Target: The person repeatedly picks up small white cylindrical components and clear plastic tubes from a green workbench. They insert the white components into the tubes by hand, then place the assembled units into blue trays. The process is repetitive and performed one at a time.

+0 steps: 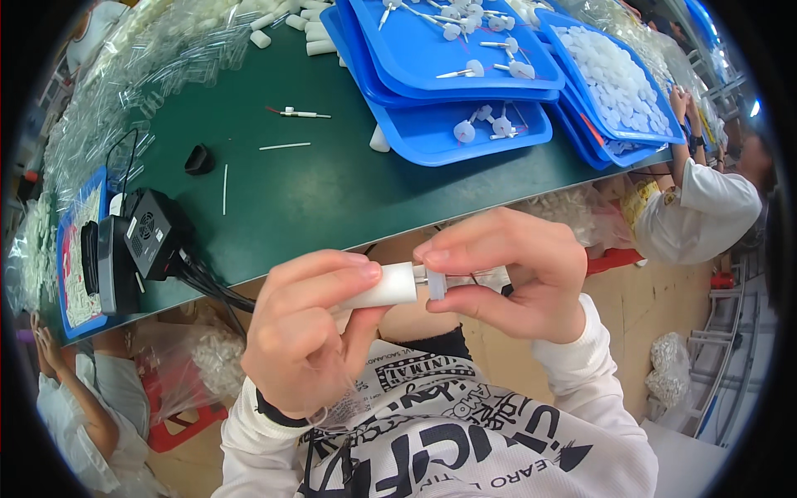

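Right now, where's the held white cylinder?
Near the head view's centre, the left hand holds the white cylinder, left of the white disc in the right hand.

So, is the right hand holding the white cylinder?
No: the left hand holds the white cylinder; the right hand pinches a pale disc.

Left hand [303, 332] holds a matte white cylinder [397, 285]; at its three o'clock, right hand [531, 270] pinches a translucent white disc [437, 287].
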`<state>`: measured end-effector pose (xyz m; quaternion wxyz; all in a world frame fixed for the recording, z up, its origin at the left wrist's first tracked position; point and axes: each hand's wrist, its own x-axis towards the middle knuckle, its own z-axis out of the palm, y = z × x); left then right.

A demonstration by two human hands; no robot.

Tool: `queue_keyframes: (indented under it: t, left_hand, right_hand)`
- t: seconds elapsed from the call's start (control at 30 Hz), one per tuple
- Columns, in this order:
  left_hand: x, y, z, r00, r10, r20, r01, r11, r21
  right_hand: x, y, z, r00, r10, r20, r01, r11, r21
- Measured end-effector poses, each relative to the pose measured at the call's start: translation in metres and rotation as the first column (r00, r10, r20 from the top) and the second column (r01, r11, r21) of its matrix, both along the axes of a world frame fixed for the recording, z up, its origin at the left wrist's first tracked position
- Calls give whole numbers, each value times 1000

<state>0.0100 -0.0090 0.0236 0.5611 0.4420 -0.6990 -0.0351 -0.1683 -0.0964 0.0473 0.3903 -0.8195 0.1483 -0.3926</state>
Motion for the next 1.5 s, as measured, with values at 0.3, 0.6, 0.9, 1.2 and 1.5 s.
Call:
queue_keyframes:
  t: [0.3,0.6,0.9,1.2,1.5]
  left_hand:
    - [-1,6,3,770,-9,-638,270,911,313]
    - [-3,8,-10,942,-85,-325,131,984,122]
    - [-3,6,-12,990,-55,-127,56,998,1]
    - [-2,-6,4,991,81,104,-112,936,333]
    - [3,-3,-7,959,-6,285,-126,888,443]
  right_hand:
    - [4,6,-8,991,-88,106,79,993,86]
    - [-4,5,-19,996,2,93,-26,967,252]
    - [3,16,-32,978,-35,205,-44,929,368]
    - [-3,11,-35,969,-181,167,76,864,498]
    - [-9,3,-15,995,-19,93,-13,941,338]
